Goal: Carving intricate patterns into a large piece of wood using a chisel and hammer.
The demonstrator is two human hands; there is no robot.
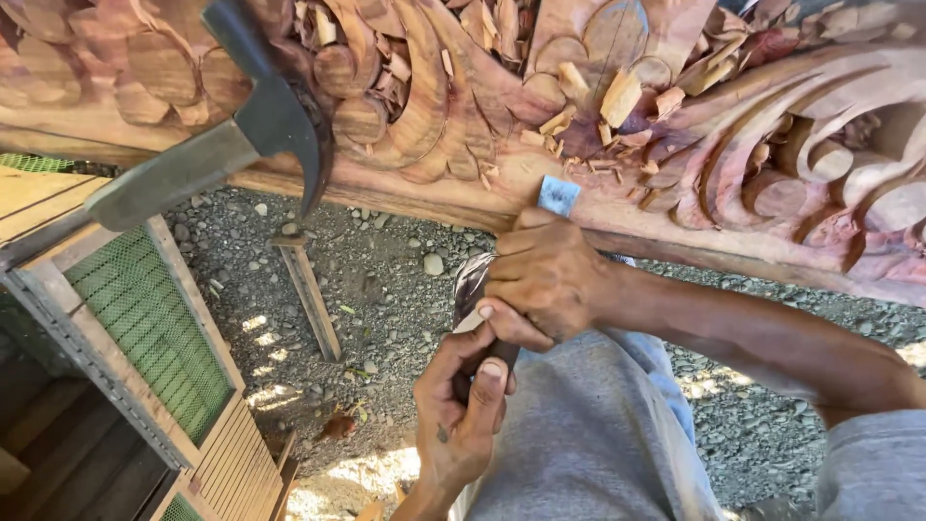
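A large reddish wooden panel (752, 145) carved with scrolls and leaves spans the top of the view, with wood chips (617, 96) scattered over it. A chisel (558, 196) rests with its flat metal blade against the panel's lower edge. My right hand (550, 275) wraps around the chisel just below the blade. My left hand (468, 415) grips the dark handle end lower down, thumb pressed along it. A hammer (270, 116) with a dark metal head lies on the panel at the upper left, its claw hanging over the edge.
Grey gravel ground (386, 280) lies below the panel. A wooden frame with green mesh (145, 328) stands at the left. A thin wooden stake (309, 289) stands in the gravel. My grey-clothed lap (588, 434) fills the bottom centre.
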